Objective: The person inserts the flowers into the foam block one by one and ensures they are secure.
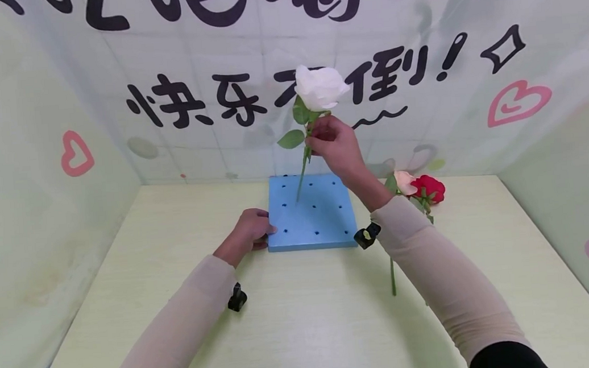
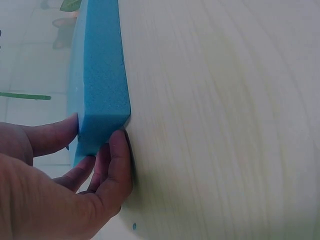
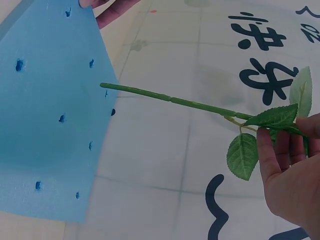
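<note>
While the left hand (image 1: 249,230) grips the left edge of the board (image 1: 328,219), the right hand (image 1: 340,146) holds the white rose (image 1: 321,88) up over it. The left thumb (image 2: 55,136) presses on the top face near a corner, and the fingers bend under and against the side, so the edge sits between them. The right thumb and fingers are closed on the rose's stem (image 3: 170,98) a little below the bloom, pinching it; the bloom rises just above the fingertips. Two or more leaves (image 3: 242,156) stick out beside the fingers, one lying right against a fingertip, and the rest of the stem slants down and left, bare. Its lower end hangs over the left half of the board, apart from the surface, as the left wrist view shows a gap there. Which of the small holes (image 3: 62,118) it lines up with I cannot tell.

The board lies flat at the far side of the table (image 1: 303,309), near the backdrop (image 1: 211,161). To its right lie a pink rose (image 1: 405,182) and a red rose (image 1: 430,189), touching, partly hidden by the right sleeve (image 1: 449,276).
</note>
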Demonstrator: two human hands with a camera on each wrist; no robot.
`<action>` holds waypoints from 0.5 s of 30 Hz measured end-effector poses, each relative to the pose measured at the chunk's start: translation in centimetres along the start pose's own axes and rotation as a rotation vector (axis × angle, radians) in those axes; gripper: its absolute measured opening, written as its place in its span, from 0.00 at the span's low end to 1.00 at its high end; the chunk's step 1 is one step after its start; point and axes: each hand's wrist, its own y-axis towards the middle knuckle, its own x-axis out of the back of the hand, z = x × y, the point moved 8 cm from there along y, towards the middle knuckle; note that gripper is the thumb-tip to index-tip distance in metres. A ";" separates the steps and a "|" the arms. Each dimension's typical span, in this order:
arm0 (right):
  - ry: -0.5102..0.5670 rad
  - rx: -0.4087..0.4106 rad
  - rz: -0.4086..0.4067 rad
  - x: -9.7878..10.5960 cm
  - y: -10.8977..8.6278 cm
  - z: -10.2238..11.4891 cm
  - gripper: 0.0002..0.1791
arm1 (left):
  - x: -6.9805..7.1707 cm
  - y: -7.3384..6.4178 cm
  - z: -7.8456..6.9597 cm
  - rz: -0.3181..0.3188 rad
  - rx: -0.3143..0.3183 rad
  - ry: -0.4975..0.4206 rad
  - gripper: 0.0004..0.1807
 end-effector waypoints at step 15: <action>-0.075 0.065 -0.030 -2.5 1.8 -0.3 0.14 | 0.1 0.3 0.1 -0.010 0.004 0.011 0.29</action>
